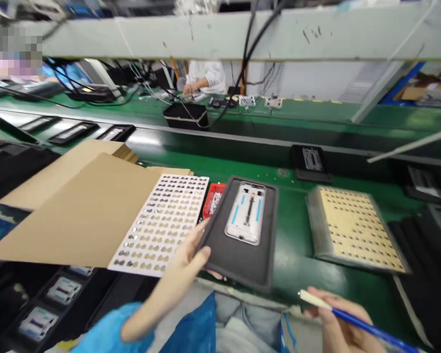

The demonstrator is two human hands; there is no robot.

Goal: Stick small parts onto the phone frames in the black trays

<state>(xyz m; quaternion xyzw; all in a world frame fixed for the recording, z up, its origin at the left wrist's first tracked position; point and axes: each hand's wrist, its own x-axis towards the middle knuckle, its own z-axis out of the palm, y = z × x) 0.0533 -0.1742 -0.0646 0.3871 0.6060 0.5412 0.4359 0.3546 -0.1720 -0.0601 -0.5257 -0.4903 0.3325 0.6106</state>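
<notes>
My left hand (pixel 186 257) grips the left edge of a black foam tray (pixel 238 260), thumb on top and fingers under the rim. In the tray lies a silver phone frame (pixel 255 223) with blue strips along its sides. At the lower right my right hand (pixel 338 318) holds a blue pen-like tool (pixel 367 327) with a cream tip, apart from the tray. Left of the tray is a white sheet of dark, paired-dot stickers (pixel 165 215), with some spots bare.
Brown cardboard (pixel 77 211) lies at left. A red box (pixel 215 193) sits behind the tray. To the right stands a stack of yellow sheets (pixel 363 228). Black trays (pixel 310 162) rest on the far belt. A person in white (pixel 206 78) works across the bench.
</notes>
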